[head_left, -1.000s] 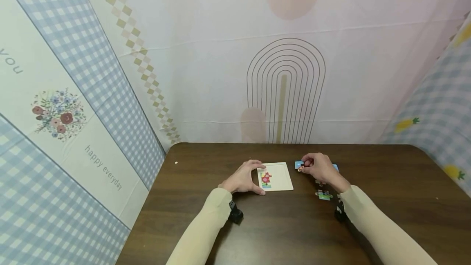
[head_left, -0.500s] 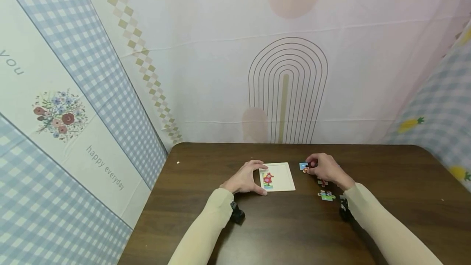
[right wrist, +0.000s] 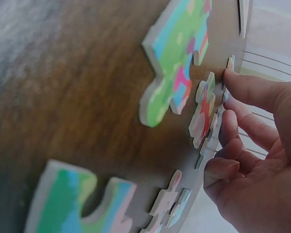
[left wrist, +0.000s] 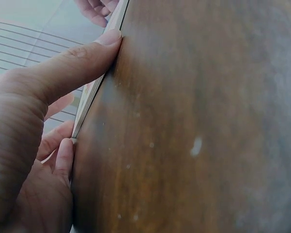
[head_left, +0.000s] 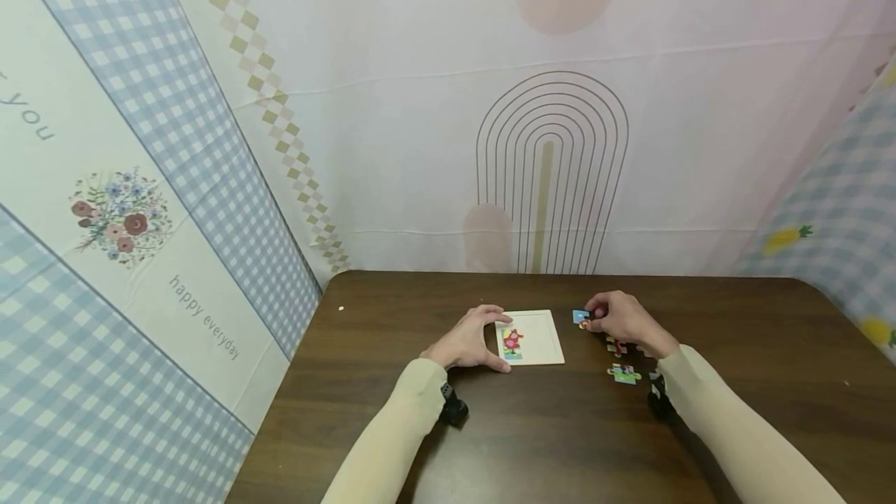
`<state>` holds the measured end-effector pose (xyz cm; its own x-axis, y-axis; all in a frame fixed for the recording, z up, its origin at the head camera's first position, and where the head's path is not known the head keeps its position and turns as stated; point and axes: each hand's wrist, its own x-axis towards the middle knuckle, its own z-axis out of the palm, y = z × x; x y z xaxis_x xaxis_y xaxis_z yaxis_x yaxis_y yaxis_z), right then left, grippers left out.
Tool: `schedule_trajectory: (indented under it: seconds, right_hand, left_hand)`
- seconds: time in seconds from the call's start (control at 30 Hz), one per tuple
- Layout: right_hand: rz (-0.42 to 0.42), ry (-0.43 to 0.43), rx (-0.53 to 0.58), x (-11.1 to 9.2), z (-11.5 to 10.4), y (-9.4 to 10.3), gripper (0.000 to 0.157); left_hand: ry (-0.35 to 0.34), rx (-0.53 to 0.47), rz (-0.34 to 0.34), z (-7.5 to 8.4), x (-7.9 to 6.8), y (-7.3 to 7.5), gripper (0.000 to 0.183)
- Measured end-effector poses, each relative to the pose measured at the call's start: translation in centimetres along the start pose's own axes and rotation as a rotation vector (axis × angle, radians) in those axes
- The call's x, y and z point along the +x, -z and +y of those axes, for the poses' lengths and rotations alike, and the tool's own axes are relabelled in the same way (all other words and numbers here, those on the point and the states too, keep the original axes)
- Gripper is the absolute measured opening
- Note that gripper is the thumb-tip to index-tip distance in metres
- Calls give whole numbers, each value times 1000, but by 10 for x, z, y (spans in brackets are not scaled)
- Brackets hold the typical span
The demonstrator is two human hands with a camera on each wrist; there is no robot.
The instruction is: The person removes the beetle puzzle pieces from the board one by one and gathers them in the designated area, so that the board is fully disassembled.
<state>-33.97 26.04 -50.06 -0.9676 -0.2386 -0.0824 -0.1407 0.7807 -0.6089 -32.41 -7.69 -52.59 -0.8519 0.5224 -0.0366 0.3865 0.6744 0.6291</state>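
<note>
In the head view my left hand (head_left: 470, 339) holds the left side of a white square puzzle board (head_left: 537, 337), thumb at the near edge and fingers at the far edge. A piece with a red figure (head_left: 512, 341) lies along the board's left side. To the right of the board, my right hand (head_left: 625, 320) pinches a blue-cornered puzzle piece (head_left: 579, 316) between thumb and forefinger, low at the table. Its other fingers are loosely curled. The right wrist view shows that piece (right wrist: 231, 63) edge-on at the thumb tip.
Several loose puzzle pieces lie near the right hand: a green one (head_left: 624, 374) closest to me, a red one (head_left: 617, 346) beyond it, and more beside the wrist, such as a green-and-blue piece (right wrist: 63, 199). The brown table (head_left: 420, 286) ends at a hanging cloth (head_left: 406, 177).
The right hand and its piece have shifted slightly right, away from the board. A blue piece once visible beyond that hand is now hidden. The left hand stays at the board.
</note>
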Motion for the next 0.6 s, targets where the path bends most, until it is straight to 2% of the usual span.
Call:
schedule_trajectory:
  seconds: [0.33,0.5,0.6]
  right_hand:
    - [34,36,-10,-6,-4,-2,29]
    - [51,81,13,-10,-18,-10,27]
    - [26,92,20,-12,-29,-20,26]
  left_hand:
    - [0,-24,-9,3,-1,1,84]
    - [-1,-44,-9,4,-3,3,86]
    - [-10,-63,-8,3,-3,4,90]
